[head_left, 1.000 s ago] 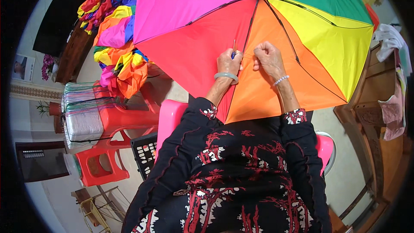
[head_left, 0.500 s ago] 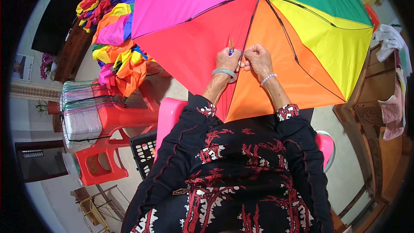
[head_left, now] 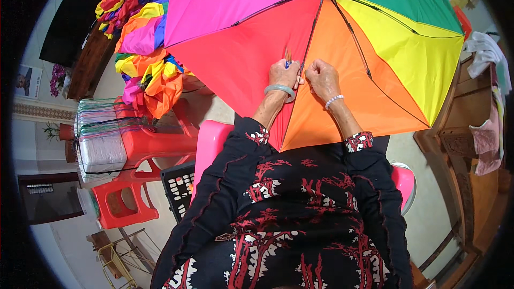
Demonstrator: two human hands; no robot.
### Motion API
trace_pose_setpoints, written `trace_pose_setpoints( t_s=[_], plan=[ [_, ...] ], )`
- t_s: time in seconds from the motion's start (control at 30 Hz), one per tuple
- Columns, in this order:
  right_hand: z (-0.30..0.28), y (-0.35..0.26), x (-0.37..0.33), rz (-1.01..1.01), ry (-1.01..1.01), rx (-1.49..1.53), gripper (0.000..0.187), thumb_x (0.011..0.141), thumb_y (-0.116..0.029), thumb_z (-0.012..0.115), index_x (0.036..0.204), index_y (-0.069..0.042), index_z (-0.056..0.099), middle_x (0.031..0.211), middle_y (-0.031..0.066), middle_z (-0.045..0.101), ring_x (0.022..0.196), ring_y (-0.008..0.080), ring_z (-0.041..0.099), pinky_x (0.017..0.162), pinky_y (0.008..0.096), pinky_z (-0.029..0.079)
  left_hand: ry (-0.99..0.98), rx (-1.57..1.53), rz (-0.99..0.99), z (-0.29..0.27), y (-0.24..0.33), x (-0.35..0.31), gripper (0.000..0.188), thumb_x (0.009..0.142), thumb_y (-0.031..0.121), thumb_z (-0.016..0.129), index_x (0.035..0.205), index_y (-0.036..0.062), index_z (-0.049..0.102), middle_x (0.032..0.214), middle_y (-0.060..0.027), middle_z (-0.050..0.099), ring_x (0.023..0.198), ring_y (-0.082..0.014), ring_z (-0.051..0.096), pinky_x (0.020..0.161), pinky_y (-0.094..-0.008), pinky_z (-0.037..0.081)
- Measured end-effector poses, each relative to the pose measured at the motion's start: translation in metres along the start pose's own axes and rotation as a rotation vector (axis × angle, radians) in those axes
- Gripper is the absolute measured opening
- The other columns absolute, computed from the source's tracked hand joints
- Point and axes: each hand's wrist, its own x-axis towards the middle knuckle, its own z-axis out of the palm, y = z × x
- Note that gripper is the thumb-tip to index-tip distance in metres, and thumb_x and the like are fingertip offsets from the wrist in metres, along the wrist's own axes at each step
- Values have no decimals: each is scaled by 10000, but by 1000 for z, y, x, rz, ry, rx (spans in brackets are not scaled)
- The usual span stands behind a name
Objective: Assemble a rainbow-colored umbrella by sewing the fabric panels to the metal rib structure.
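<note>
An opened umbrella with rainbow-coloured panels (head_left: pixel 375 99) lies spread before me, its inner side and black ribs (head_left: pixel 308 43) showing. My left hand (head_left: pixel 284 75) is closed at the edge of the red panel, beside the rib between red and orange. From its grip stick the pointed metal blades of small snips (head_left: pixel 288 56), with a bit of blue handle showing. Over the orange panel, just right of that rib, my right hand (head_left: pixel 323 79) is closed, its fingertips curled under. Whatever it pinches, perhaps thread, is too small to make out.
Colourful folded cloth (head_left: pixel 142 69) is heaped at the left. Below it, red stools (head_left: pixel 155 144) carry a white bundle (head_left: pixel 101 144) with coloured threads. A black tray of small white pieces (head_left: pixel 179 187) sits near my left arm. Carved wooden furniture (head_left: pixel 460 144) stands right.
My right hand has drawn slightly away from the left and curled tighter; before, its fingertips met the left hand at the rib. The left hand has stayed nearly still.
</note>
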Motion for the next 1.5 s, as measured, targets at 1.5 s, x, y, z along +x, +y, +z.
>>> trace_pose_setpoints(
  t_s=[1.5],
  plan=[
    [-11,-19,1,-22,-295,347,76,865,-21,500,892,38,540,637,45,562,528,88,555,459,213,449,-181,30,-92,-3,1,-2,222,825,120,503,653,-11,554,558,-117,591,374,-137,491,336,-257,340]
  ],
)
